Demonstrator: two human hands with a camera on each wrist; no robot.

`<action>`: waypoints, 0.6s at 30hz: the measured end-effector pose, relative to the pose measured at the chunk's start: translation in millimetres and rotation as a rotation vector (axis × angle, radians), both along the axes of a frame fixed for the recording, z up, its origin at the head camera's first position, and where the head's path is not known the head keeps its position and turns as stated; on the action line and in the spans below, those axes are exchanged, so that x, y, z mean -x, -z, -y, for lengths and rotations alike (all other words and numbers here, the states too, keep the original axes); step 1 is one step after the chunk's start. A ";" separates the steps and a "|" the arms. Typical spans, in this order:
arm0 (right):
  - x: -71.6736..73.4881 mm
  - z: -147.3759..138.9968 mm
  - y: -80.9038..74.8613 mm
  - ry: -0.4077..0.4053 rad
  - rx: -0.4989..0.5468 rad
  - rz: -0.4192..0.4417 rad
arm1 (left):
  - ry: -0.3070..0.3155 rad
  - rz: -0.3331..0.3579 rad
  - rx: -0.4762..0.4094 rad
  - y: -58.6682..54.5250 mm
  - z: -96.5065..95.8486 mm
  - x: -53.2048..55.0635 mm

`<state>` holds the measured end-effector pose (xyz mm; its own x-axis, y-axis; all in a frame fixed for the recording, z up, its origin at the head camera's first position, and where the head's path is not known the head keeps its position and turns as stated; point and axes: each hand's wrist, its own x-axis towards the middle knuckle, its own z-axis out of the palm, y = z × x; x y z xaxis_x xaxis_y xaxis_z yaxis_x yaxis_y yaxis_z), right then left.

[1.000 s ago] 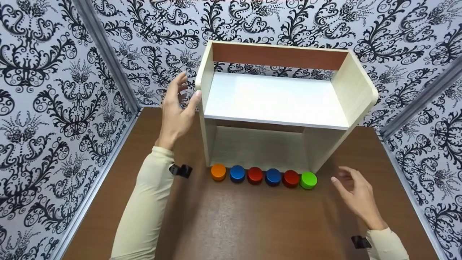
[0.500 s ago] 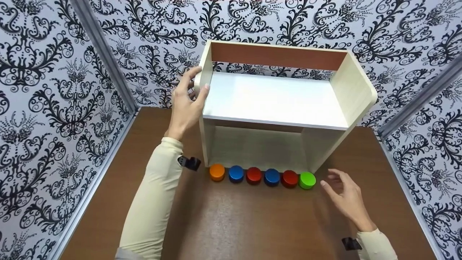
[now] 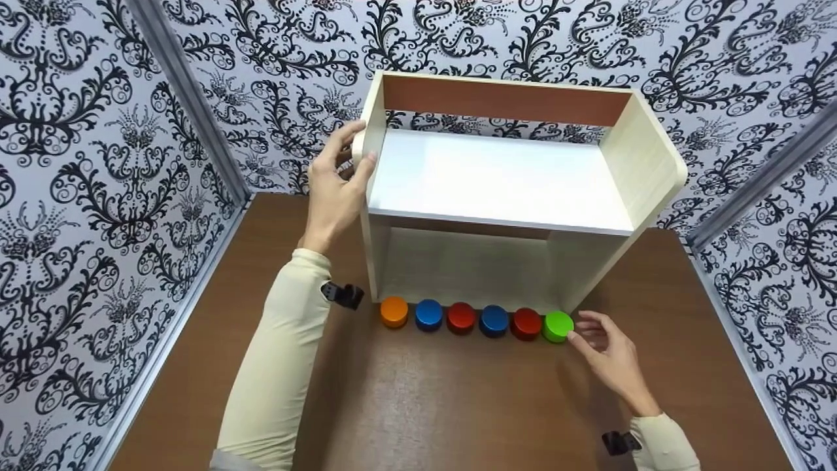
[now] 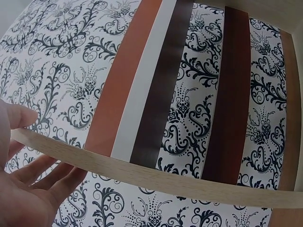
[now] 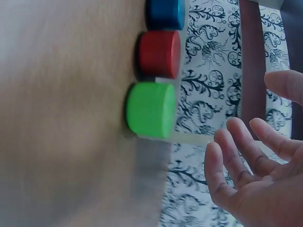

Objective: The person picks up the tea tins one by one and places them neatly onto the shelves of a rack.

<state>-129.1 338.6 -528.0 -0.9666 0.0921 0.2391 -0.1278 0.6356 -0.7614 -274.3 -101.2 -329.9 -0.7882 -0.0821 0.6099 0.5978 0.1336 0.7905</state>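
A small wooden shelf unit (image 3: 497,180) stands on the table, with a white middle board and pale side panels. My left hand (image 3: 335,186) grips the upper front edge of its left side panel (image 4: 123,168), thumb on the inner side and fingers on the outer side. A row of small round coloured blocks lies along the foot of the shelf unit. At its right end is a green block (image 3: 558,326). My right hand (image 3: 611,356) is just right of it, fingers apart and slightly bent, holding nothing; the right wrist view shows the hand (image 5: 258,175) apart from the green block (image 5: 151,109).
Leftward from the green block come a red block (image 3: 526,324), a blue block (image 3: 494,320), another red block (image 3: 461,318), another blue block (image 3: 429,315) and an orange block (image 3: 394,312). Patterned walls (image 3: 91,196) enclose the brown table (image 3: 431,405) at the back and sides.
My left hand has moved right onto the shelf's left panel and taken hold of it. My right hand has moved left, up to the green block. The blocks stay in their row.
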 end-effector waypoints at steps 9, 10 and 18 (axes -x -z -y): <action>17.2 -5.0 25.2 0.060 0.104 0.161 | -0.006 0.006 0.025 0.3 0.4 -1.1; 19.0 -6.0 27.8 0.061 0.109 0.176 | -0.006 0.007 0.027 0.3 0.4 -1.0; 31.5 -10.4 46.7 0.075 0.110 0.238 | 0.010 0.017 0.030 0.8 1.0 -0.2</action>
